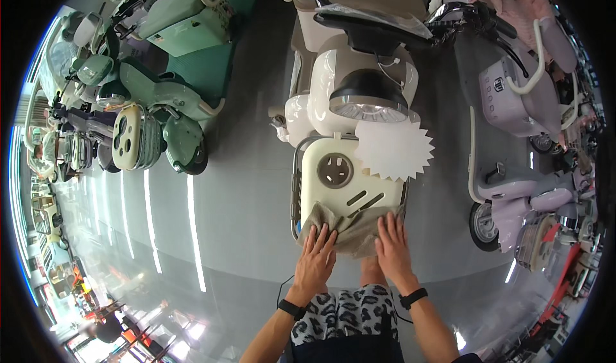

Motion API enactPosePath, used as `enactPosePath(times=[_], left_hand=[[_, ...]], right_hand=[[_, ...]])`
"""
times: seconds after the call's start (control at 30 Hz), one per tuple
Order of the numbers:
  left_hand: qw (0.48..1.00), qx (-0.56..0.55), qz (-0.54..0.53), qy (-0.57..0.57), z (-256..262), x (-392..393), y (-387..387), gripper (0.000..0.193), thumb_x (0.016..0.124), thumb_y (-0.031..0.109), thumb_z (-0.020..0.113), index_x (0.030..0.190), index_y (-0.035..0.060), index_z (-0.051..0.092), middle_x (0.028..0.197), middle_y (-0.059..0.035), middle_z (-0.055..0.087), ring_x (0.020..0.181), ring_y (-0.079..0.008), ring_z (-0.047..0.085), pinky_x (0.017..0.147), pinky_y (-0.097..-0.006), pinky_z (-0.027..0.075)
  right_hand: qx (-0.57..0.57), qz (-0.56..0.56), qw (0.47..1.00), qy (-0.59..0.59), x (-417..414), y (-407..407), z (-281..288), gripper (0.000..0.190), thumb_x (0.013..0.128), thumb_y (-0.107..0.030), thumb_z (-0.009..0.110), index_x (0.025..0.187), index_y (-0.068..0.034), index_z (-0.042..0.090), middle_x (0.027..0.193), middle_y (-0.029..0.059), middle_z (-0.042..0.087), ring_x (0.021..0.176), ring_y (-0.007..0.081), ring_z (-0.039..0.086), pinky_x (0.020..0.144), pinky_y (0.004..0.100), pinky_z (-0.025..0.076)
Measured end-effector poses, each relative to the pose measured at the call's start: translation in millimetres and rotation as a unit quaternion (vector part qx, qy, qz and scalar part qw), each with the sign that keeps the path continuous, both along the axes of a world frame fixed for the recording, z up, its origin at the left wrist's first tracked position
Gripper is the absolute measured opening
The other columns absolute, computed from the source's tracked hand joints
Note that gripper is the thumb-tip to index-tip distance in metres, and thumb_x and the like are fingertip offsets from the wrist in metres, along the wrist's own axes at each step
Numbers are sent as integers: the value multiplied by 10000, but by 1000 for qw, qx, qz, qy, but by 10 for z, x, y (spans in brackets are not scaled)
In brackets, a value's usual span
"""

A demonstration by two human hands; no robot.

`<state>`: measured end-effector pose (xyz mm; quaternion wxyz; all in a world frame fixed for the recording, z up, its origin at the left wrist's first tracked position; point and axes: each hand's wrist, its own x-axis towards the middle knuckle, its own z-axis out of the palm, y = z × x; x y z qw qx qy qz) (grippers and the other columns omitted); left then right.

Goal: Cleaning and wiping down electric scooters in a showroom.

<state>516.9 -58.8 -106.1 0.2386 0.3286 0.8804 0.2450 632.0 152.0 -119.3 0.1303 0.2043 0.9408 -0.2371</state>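
Observation:
A brown-grey cloth [353, 230] lies crumpled over the near end of the cream basket lid [329, 202], at the front of a beige electric scooter [322, 81]. My left hand [313, 262] rests on the cloth's left part with its fingers stretched forward. On the right part, my right hand [393, 247] lies flat, fingers extended and slightly spread. Neither hand visibly grips the fabric. The lid has a round recess [335, 170] and two slanted slots. A white jagged-edged card [394, 150] covers its far right corner. The cloth hides the lid's near edge.
Behind the lid are the round headlight [369, 98] and a black display [370, 26] under plastic film. A green scooter [173, 89] stands to the left, a lilac one [515, 190] to the right. Grey glossy floor [245, 194] runs between them.

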Motion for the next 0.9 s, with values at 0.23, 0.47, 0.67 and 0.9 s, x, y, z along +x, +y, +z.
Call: enactPosePath(times=[0.23, 0.47, 0.67, 0.9], left_hand=[[1000, -1, -21, 12, -122, -209, 442, 516, 1002, 180, 584, 1497, 55, 505, 1611, -144, 418, 1519, -387, 315, 1230, -536, 287], [999, -14, -30, 4, -113, -83, 327, 528, 1001, 199, 587, 1512, 101, 496, 1629, -83, 403, 1528, -350, 313, 1226, -533, 298], [1000, -10, -23, 0, -113, -20, 123, 536, 998, 192, 599, 1516, 107, 490, 1627, -85, 404, 1529, -346, 314, 1225, -527, 304], [999, -3, -43, 18, -170, -181, 486, 502, 1004, 167, 566, 1490, 57, 507, 1631, -112, 391, 1539, -374, 282, 1235, -546, 261]], right_hand=[[4, 26, 1000, 10, -520, -220, -76, 552, 972, -182, 587, 1449, 80, 497, 1591, 261, 381, 1545, 429, 225, 1268, 530, 218], [-11, 69, 997, 22, -110, -239, -108, 513, 960, -190, 596, 1401, 69, 548, 1566, 260, 414, 1536, 414, 259, 1260, 518, 253], [8, -33, 999, 22, -101, -20, -42, 513, 1012, -198, 533, 1464, 40, 488, 1646, 229, 305, 1541, 413, 239, 1257, 525, 246], [10, 24, 998, 56, -573, -243, -150, 604, 964, -133, 573, 1503, 89, 413, 1623, 284, 303, 1537, 482, 184, 1259, 548, 230]])
